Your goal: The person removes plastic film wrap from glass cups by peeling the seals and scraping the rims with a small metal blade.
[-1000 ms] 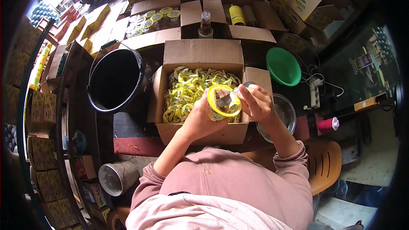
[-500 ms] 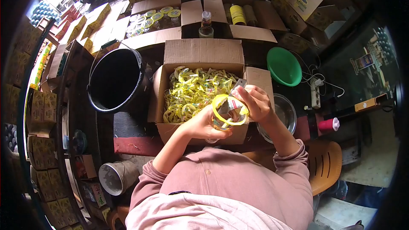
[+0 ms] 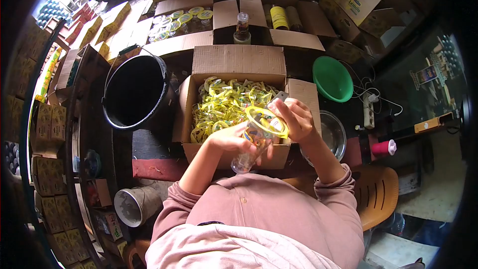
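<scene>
Left hand [image 3: 230, 140]: from here I see thumb and fingers clamped round the cup [image 3: 252, 144]
Cup: clear, tilted over the box's near side, yellow rim toward 1 o'clock
Right hand [image 3: 298, 119]: by that rim, fingers clamped on a blade [image 3: 281, 96]
Box [image 3: 239, 60]: 11 o'clock from the cup, heaped with yellow strips [image 3: 224, 109]
Bucket [image 3: 132, 92]: black, 10 o'clock
Bowl [image 3: 332, 79]: green, 2 o'clock
Spool [image 3: 380, 148]: pink, 3 o'clock
</scene>
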The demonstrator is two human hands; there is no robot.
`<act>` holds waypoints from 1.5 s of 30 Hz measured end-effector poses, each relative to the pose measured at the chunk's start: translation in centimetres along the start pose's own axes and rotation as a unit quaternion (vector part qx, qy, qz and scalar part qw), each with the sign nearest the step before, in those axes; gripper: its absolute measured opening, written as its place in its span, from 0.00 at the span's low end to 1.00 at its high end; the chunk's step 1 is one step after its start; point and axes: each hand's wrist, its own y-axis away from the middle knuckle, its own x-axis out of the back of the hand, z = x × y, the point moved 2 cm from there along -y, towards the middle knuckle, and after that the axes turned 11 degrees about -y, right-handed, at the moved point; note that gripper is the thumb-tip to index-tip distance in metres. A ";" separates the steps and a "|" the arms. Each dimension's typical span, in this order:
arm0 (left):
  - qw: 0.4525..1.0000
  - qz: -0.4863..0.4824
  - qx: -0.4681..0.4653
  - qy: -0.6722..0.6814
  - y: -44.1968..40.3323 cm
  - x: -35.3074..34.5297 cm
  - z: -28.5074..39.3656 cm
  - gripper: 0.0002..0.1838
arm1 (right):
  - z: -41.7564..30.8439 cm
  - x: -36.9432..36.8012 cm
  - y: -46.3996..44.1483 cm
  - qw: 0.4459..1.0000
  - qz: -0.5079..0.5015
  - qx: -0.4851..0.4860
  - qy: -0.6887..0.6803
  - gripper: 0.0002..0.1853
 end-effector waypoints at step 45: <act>0.973 -0.111 -0.090 0.181 0.2 -2.3 -1.3 0.29 | -1.6 -0.9 -0.2 0.998 0.004 0.046 -0.030 0.16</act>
